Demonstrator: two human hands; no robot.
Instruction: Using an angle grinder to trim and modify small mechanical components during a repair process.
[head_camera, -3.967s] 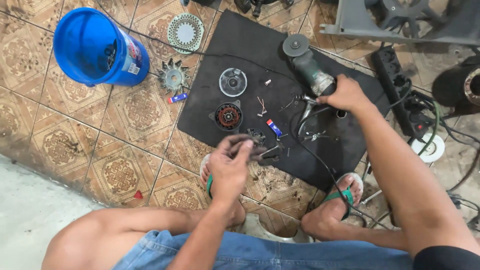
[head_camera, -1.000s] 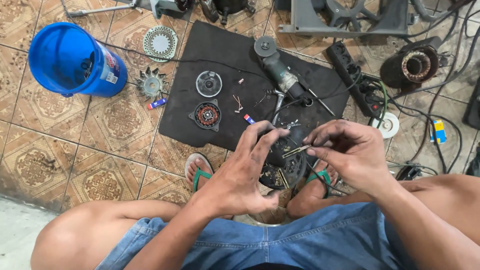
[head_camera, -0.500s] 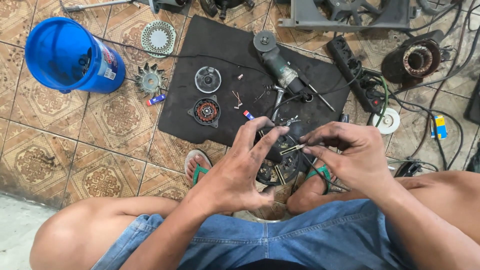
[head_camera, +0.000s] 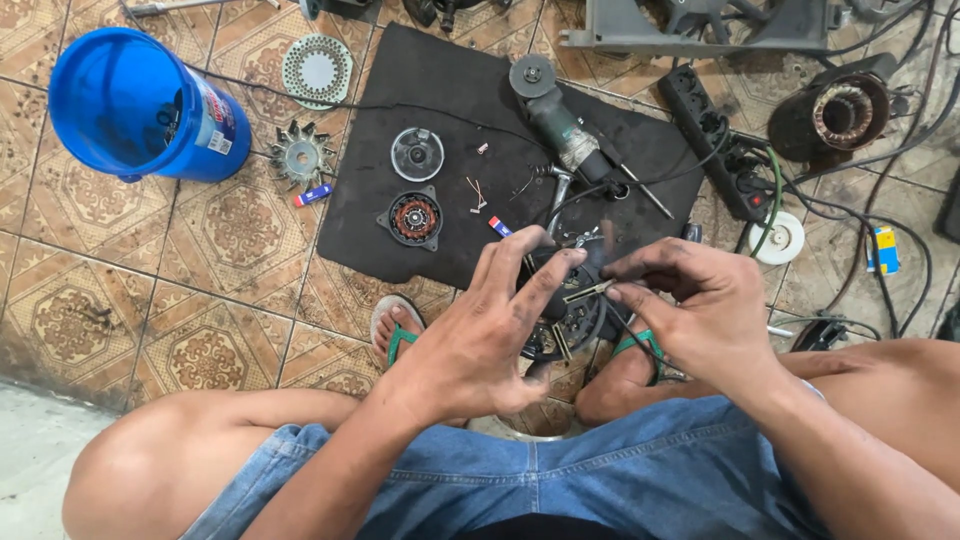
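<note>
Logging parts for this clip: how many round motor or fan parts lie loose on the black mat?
2: a clear round cover and, just below it, a copper-wound stator. Others may be hidden under the hands.

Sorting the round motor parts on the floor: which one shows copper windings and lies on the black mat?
The dark round stator with reddish copper coils, at the mat's left edge. The clear round cover above shows no coils; the large wound housing sits off the mat.

Floor repair workshop, angle grinder (head_camera: 556, 115), motor stator (head_camera: 846, 110), power strip (head_camera: 712, 141)
</note>
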